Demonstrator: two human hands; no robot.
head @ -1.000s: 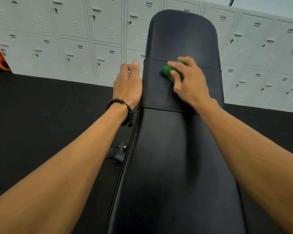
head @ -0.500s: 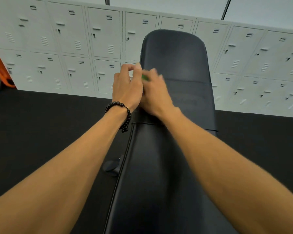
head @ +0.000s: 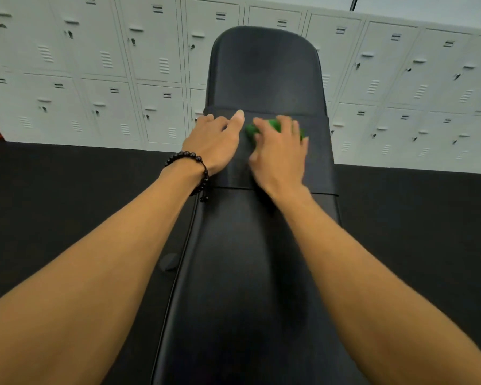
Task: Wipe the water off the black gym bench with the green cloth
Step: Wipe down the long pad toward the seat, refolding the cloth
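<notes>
Green cloth (head: 274, 126): bunched, on black gym bench (head: 261, 273) worktop at strap section, mid-width, under right hand (head: 279, 152); fingers curled over it, pressing down. Left hand (head: 215, 141): just beside, fingers loosely bent, resting on bench's left edge; bead bracelet (head: 199, 173) on wrist. Bkgd: grey lockers (head: 95, 79), dark floor (head: 53, 204).

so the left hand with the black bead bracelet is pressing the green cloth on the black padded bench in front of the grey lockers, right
Not quite: the head view shows the right hand pressing the crumpled green cloth on the black padded bench. The left hand, with the black bead bracelet, rests beside it at the bench's left edge. The grey metal lockers do stand behind.
</notes>
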